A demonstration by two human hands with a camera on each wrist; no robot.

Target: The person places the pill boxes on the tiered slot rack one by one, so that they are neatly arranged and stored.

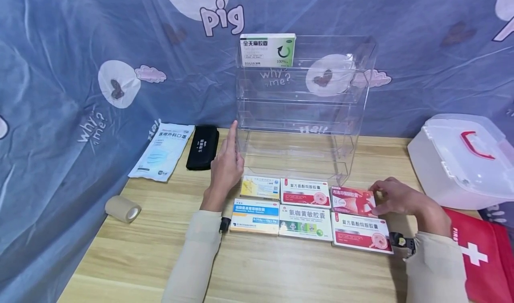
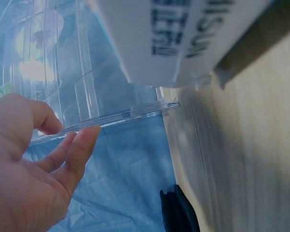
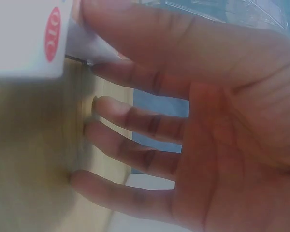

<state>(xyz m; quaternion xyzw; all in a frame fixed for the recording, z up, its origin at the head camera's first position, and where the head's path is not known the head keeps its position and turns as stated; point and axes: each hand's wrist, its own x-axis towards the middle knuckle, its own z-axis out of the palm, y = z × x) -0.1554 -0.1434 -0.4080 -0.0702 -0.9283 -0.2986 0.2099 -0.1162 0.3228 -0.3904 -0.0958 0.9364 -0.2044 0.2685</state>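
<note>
A clear tiered display rack (image 1: 297, 115) stands at the back, a green-and-white medicine box (image 1: 267, 50) on its top tier at left. My left hand (image 1: 226, 164) is at the rack's left side; in the left wrist view, thumb and fingers (image 2: 89, 140) pinch its edge. My right hand (image 1: 395, 196) grips the right end of a red medicine box (image 1: 353, 201), thumb and forefinger at its corners. That box lies in two rows with a yellow box (image 1: 260, 187), red-and-white boxes (image 1: 305, 192) (image 1: 361, 232), a blue-and-white box (image 1: 254, 217) and a green-and-white box (image 1: 306, 223).
On the left lie a mask packet (image 1: 162, 151), a black pouch (image 1: 202, 147) and a tan bandage roll (image 1: 122, 208). At right stand a white lidded case (image 1: 462, 160) and a red first-aid bag (image 1: 487, 258). A blue printed cloth (image 1: 180, 84) hangs behind the table (image 1: 257, 267).
</note>
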